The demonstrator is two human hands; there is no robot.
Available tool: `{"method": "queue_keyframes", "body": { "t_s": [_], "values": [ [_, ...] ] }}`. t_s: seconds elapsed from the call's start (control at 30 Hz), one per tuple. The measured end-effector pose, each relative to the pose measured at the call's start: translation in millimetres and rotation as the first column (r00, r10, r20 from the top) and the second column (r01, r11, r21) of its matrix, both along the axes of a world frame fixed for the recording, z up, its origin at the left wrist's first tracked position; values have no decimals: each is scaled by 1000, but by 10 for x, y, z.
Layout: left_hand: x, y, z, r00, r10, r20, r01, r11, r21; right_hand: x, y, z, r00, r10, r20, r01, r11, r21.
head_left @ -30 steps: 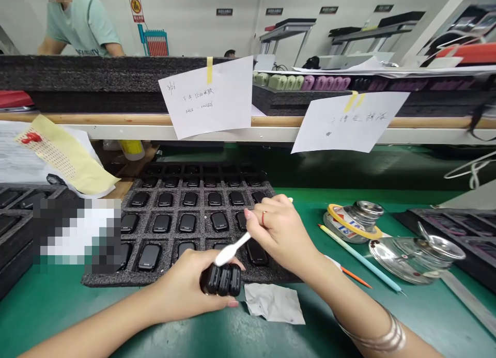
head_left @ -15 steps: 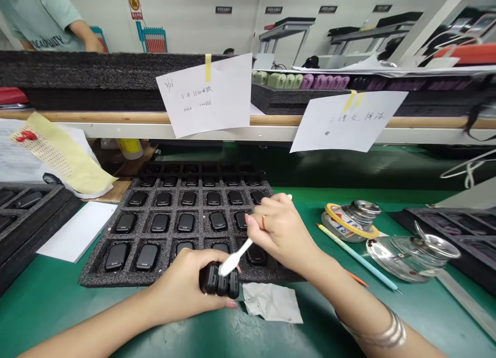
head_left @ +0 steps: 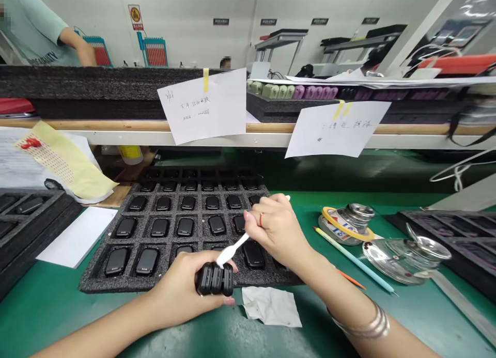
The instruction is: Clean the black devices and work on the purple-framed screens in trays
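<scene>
left hand (head_left: 180, 283) clamps three black devices (head_left: 216, 280); right hand (head_left: 277, 229) pinches white brush (head_left: 235, 247) at their edges. likely brushing step; next stroke seems to need steady grip.

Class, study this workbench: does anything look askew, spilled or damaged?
No spill or breakage shows. Two handwritten sheets hang crookedly from the shelf edge, out of line with it. The tissue in front of the foam tray is crumpled, unlike the smooth white pad at left.
</scene>
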State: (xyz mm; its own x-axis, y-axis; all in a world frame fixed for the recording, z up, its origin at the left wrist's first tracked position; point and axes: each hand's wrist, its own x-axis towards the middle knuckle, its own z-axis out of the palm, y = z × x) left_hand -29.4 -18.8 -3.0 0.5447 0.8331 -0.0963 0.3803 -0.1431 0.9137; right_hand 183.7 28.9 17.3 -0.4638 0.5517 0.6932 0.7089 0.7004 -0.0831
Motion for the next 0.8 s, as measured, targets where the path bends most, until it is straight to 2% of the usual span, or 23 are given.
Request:
{"method": "queue_keyframes", "body": {
  "t_s": [0.13, 0.27, 0.43, 0.5, 0.57, 0.7, 0.8],
  "values": [
    [5, 0, 12, 1000, 5, -6, -5, 997, 75, 11, 43, 5, 999, 32, -3, -32, 1000, 1],
    [21, -7, 44, 995, 62, 72, -67, 995, 75, 67, 47, 48, 990, -109, -90, 108, 994, -11],
    [34, -63, 66, 995, 78, 66, -90, 976, 199, 43, -59, 107, 998, -37, -52, 38, 999, 17],
    [27, -88, 81, 997, 60, 53, -72, 963, 260, 43, -76, 143, 990, -126, -56, 129, 990, 57],
    [13, -104, 106, 998, 47, 44, -59, 939, 339, 46, -101, 191, 978, -183, -100, 188, 981, 40],
    [-33, -114, 155, 997, 66, 28, -70, 844, 532, 45, -176, 286, 997, -45, -62, 47, 999, 28],
    [-65, -115, 161, 995, 87, 49, -98, 760, 642, 67, -194, 337, 988, -139, -72, 146, 984, 99]
  ]
}}
